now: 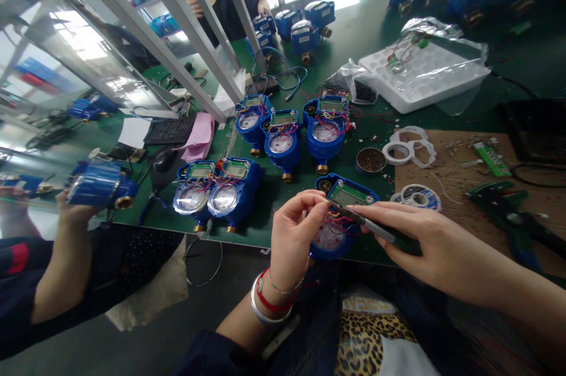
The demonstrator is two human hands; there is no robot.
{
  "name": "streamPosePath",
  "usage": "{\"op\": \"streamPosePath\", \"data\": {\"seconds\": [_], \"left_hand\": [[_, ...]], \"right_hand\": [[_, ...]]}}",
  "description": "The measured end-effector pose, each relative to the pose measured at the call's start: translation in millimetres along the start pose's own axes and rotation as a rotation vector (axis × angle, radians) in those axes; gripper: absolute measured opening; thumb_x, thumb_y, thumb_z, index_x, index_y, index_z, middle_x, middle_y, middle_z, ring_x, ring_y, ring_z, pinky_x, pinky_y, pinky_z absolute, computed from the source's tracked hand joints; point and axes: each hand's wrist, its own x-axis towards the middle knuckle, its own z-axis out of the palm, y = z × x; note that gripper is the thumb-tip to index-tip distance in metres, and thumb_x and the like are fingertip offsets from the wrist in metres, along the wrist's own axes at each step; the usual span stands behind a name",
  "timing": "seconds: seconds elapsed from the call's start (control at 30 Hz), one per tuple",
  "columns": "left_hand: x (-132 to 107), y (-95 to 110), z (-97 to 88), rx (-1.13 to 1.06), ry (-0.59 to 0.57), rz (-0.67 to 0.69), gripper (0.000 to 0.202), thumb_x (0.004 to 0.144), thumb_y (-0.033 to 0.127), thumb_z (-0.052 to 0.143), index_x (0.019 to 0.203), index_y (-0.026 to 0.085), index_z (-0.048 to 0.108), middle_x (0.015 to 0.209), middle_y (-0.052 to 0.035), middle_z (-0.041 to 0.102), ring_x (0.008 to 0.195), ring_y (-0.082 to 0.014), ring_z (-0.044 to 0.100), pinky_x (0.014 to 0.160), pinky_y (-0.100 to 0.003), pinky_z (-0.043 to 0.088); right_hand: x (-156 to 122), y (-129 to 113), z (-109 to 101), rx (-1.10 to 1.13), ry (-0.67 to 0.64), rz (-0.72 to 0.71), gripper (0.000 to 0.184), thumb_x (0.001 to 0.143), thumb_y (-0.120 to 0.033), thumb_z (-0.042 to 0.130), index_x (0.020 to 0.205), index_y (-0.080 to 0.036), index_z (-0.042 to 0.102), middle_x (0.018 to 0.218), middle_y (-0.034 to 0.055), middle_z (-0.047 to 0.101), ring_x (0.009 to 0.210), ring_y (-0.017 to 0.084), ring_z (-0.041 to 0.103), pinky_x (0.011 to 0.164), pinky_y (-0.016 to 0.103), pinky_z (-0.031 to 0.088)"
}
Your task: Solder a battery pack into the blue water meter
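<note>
A blue water meter (342, 199) with red wires and a small screen stands at the table's near edge. My left hand (294, 234) is closed in a pinch at the meter's wires; what its fingertips grip is too small to make out. My right hand (424, 243) is wrapped round a slim dark tool (375, 228) whose tip points left, touching the meter near my left fingertips. Red and silver bangles circle my left wrist.
Several more blue meters (283, 140) stand on the green table (375, 40). Tape rolls (398, 152), a tin (370, 160), a white tray in plastic (424, 72), green tools (504, 205) on a wooden board. A co-worker's hand at left holds a meter (99, 184); another person sits opposite.
</note>
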Motion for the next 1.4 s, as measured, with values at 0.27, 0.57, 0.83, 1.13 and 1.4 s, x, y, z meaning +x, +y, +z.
{"op": "streamPosePath", "data": {"seconds": [0.27,0.57,0.83,1.13,1.4], "left_hand": [[0,0,0.7,-0.013,-0.014,0.002,0.009,0.078,0.026,0.075,0.076,0.018,0.072,0.092,-0.0021,0.069,0.087,-0.0126,0.060,0.079,-0.022,0.046],[0,-3,-3.7,-0.012,0.020,-0.004,0.009,0.078,0.027,0.076,0.079,0.019,0.072,0.096,-0.0015,0.070,0.083,-0.0099,0.060,0.073,-0.020,0.046],[4,-10,-13.0,0.239,0.055,0.200,0.006,0.085,0.026,0.068,0.087,0.023,0.073,0.089,0.0006,0.068,0.086,-0.0114,0.060,0.082,-0.024,0.047],[7,-6,-14.2,0.701,0.015,0.474,0.019,0.088,0.016,0.061,0.098,0.027,0.073,0.088,0.0013,0.070,0.095,-0.0144,0.062,0.111,-0.041,0.037],[8,-7,-13.7,0.839,0.094,0.514,0.020,0.087,0.016,0.066,0.104,0.026,0.064,0.084,0.0042,0.072,0.088,-0.0122,0.067,0.119,-0.049,0.028]], "right_hand": [[1,0,2,-0.011,0.038,-0.011,0.056,0.084,-0.012,0.051,0.136,-0.030,0.053,0.127,-0.0036,0.064,0.118,0.017,0.060,0.103,0.033,0.051],[3,6,-10,0.046,0.222,0.146,0.038,0.090,-0.029,0.054,0.128,-0.027,0.061,0.115,0.0000,0.069,0.100,0.018,0.067,0.094,0.033,0.054],[32,60,-40,-0.269,0.369,0.248,0.048,0.086,-0.028,0.059,0.133,-0.020,0.058,0.125,0.0100,0.064,0.110,0.026,0.062,0.098,0.040,0.047],[108,149,-53,-0.519,0.164,0.524,0.054,0.090,-0.033,0.053,0.132,0.000,0.055,0.123,0.0266,0.058,0.117,0.029,0.054,0.089,0.036,0.038],[149,191,-46,-0.542,0.113,0.565,0.060,0.086,-0.040,0.062,0.126,0.003,0.057,0.130,0.0307,0.051,0.125,0.041,0.045,0.096,0.047,0.030]]}}
